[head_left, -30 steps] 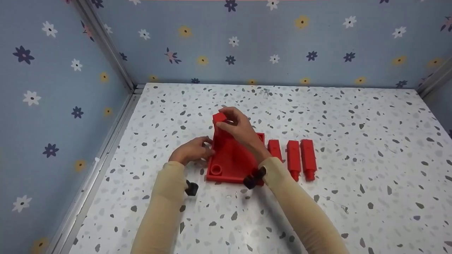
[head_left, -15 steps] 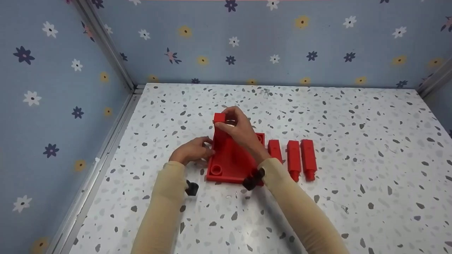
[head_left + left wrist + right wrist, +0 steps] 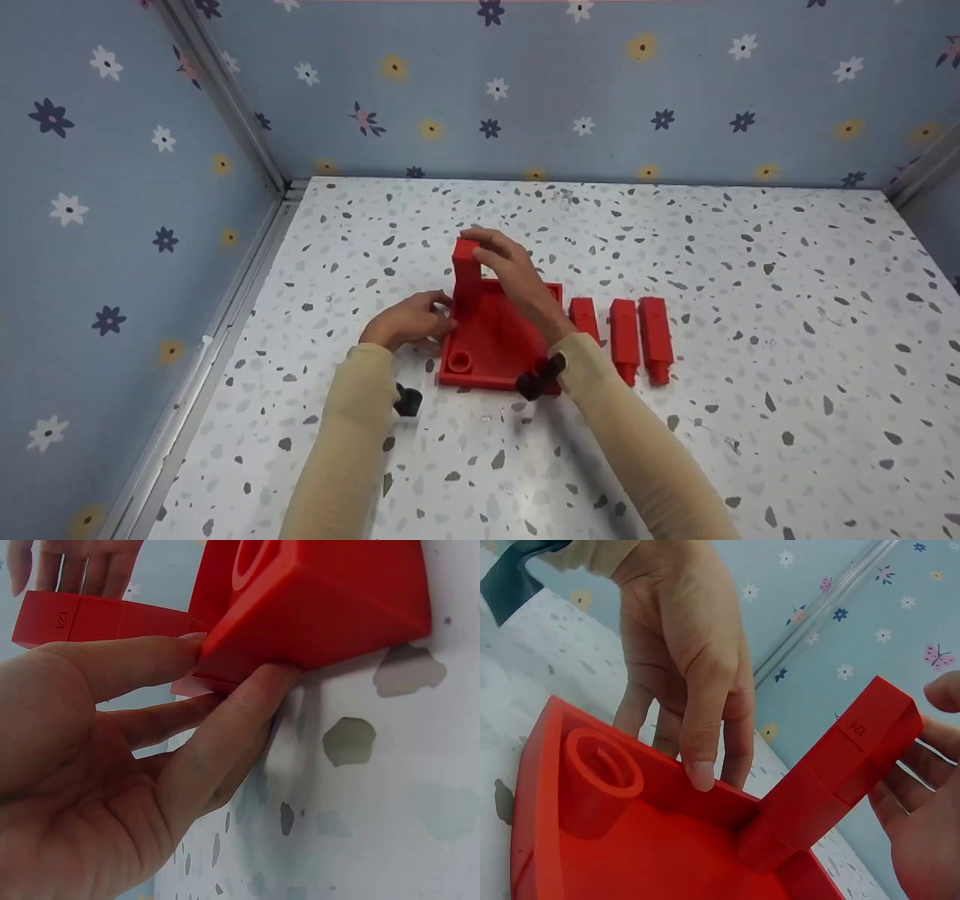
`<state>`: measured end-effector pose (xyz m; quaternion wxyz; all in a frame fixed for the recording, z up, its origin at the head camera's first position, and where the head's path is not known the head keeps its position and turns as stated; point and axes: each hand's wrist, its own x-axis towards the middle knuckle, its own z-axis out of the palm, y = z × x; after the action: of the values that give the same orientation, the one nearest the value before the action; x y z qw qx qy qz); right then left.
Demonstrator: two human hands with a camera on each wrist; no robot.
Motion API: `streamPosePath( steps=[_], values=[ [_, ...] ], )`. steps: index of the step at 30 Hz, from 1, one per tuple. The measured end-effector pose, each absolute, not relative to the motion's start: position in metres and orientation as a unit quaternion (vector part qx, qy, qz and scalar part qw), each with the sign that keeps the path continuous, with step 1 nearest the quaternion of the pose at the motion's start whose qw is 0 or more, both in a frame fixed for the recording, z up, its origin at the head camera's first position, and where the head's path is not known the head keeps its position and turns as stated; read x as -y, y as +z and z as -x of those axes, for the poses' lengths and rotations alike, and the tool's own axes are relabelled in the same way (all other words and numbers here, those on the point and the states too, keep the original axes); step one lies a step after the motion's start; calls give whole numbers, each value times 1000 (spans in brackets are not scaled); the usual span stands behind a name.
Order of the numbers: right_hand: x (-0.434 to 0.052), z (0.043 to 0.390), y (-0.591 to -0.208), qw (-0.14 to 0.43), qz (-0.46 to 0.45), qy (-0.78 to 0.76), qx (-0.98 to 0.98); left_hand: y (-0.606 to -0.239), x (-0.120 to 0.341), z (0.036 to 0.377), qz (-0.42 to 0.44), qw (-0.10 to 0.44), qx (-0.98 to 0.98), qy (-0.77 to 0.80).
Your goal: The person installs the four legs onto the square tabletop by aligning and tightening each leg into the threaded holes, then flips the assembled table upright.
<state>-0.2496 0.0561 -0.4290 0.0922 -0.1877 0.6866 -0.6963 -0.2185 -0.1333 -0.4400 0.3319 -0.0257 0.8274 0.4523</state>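
Note:
A red square tray-like base (image 3: 495, 371) with round sockets in its corners lies on the table. My left hand (image 3: 409, 321) pinches its left wall, the thumb over the rim and the fingers outside, as the right wrist view shows. A red square leg (image 3: 844, 757) marked 124 stands upright in the base's far-left corner; its lower end meets the socket there. My right hand (image 3: 517, 274) is around the top of the leg with fingers extended and the thumb spread away. In the left wrist view the leg (image 3: 97, 619) stands apart from the right fingers.
Three more red legs lie to the right of the base: a near leg (image 3: 583, 319) partly behind my right wrist, a middle leg (image 3: 624, 334) and an outer leg (image 3: 655, 330). A flowered wall (image 3: 525, 90) rises behind the speckled table (image 3: 750, 337).
The leg's top has turned a little in the corner. My right fingers have loosened from the leg and straightened. The left hand and base have stayed in place.

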Motion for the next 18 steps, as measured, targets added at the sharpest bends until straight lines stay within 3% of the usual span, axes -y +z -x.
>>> streamPosePath(
  steps=[7,18],
  values=[
    [-59,245,-413,171,191,-705,-661,-439,132,218,20,328,-833,446],
    [-61,255,-429,191,175,-705,-660,-438,131,218,13,314,-859,404]
  ],
)
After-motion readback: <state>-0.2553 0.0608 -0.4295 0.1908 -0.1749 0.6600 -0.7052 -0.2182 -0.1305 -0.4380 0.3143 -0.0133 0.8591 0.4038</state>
